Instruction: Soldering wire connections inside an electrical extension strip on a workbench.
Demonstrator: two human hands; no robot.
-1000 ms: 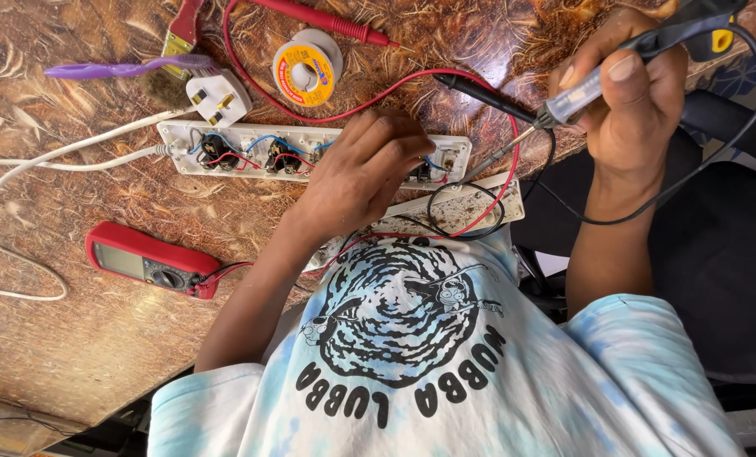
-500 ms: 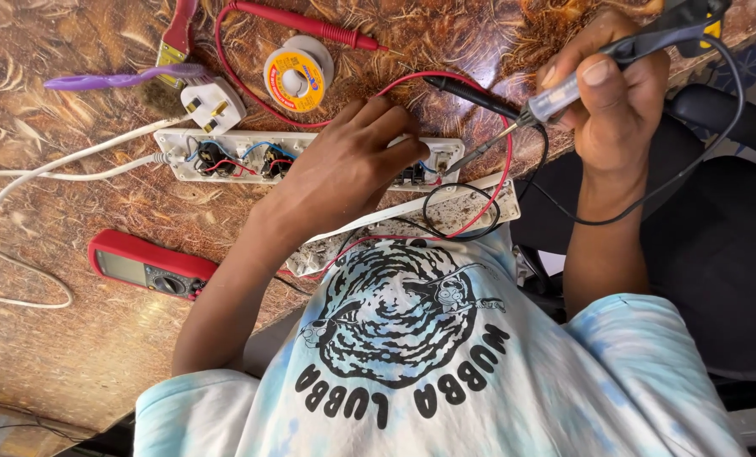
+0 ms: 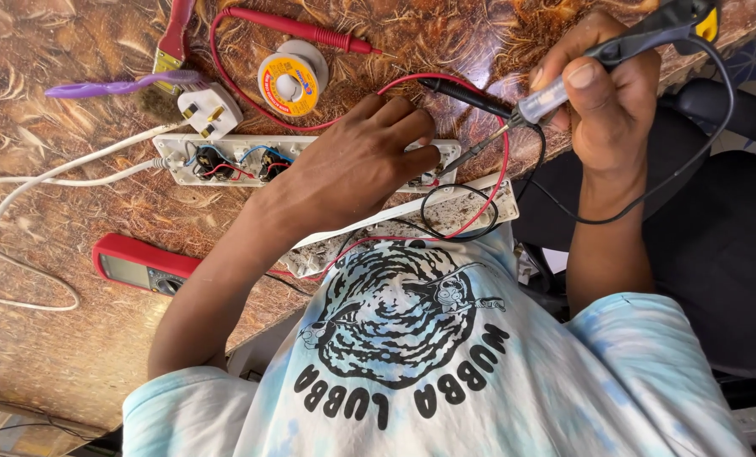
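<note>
White power strip [image 3: 226, 156] (opened), left hand [image 3: 357, 165] pressing, right hand [image 3: 607, 97] gripping soldering iron [image 3: 564, 85]

We've got the white power strip [image 3: 226, 156] lying flat and lengthwise, cover off, so its blue and red wiring shows. The soldering iron [image 3: 564, 80], black handle with a clear collar, slants down with its tip at the strip's right end.

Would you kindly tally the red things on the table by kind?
Red multimeter: 1
Red test probe: 1
Red probe lead wire: 1
Red-handled brush: 1
Total: 4

The left hand rests on the opened white power strip; the right hand has its grip on a soldering iron.
</note>
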